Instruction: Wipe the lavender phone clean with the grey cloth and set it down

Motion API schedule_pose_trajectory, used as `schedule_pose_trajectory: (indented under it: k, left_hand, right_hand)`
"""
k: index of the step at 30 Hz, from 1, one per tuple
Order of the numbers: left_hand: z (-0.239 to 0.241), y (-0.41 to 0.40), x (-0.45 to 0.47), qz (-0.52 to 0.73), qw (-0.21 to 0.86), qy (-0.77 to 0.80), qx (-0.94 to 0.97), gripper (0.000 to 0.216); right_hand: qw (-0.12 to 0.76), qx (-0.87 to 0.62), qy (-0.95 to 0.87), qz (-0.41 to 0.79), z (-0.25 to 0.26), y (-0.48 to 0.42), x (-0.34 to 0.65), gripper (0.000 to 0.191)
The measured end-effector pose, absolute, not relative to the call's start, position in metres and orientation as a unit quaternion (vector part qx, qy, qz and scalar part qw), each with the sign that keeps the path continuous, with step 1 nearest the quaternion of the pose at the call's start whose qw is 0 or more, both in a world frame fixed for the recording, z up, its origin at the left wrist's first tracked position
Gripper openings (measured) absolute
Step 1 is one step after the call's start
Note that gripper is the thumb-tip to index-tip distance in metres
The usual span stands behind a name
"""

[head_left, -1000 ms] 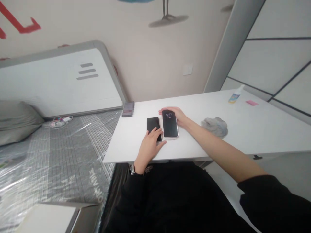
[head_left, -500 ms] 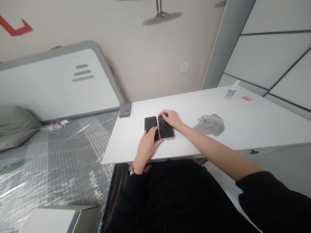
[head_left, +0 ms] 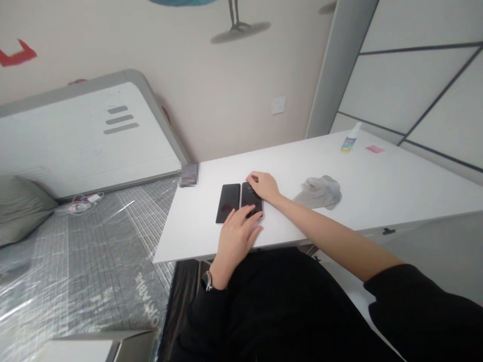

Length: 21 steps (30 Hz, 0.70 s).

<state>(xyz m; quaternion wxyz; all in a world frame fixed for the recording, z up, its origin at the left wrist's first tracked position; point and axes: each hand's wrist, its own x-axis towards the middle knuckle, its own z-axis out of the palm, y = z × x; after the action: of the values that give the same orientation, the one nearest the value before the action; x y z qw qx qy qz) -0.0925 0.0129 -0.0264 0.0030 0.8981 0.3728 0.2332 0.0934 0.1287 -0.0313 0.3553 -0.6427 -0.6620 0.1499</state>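
Two dark phones lie flat side by side on the white table (head_left: 377, 191). The left phone (head_left: 228, 202) has a black screen and nothing on it. The right phone (head_left: 249, 197) has a pale rim, and both hands touch it. My left hand (head_left: 237, 235) lies over its near end with fingers stretched out flat. My right hand (head_left: 264, 185) rests on its far end, fingers curled down onto the top edge.
A crumpled grey cloth (head_left: 320, 191) lies right of the phones. A small spray bottle (head_left: 349, 139) and a pink slip (head_left: 375, 149) sit at the table's far side. A small blurred object (head_left: 188, 174) sits at the far left corner. A plastic-wrapped mattress (head_left: 83, 251) is on the left.
The right phone, tilted up and lit a second ago, now lies flat beside the left one. My left hand has shifted from the left phone onto the right phone's near end.
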Motion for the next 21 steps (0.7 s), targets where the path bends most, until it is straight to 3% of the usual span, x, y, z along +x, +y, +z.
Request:
schedule_pose_trajectory:
  k: [21]
  left_hand:
    - [-0.026,0.000,-0.089,0.174,-0.016,0.383,0.907,0.038]
  right_hand:
    - [0.317,-0.579,-0.742,0.117,-0.037,0.133,0.105,0.019]
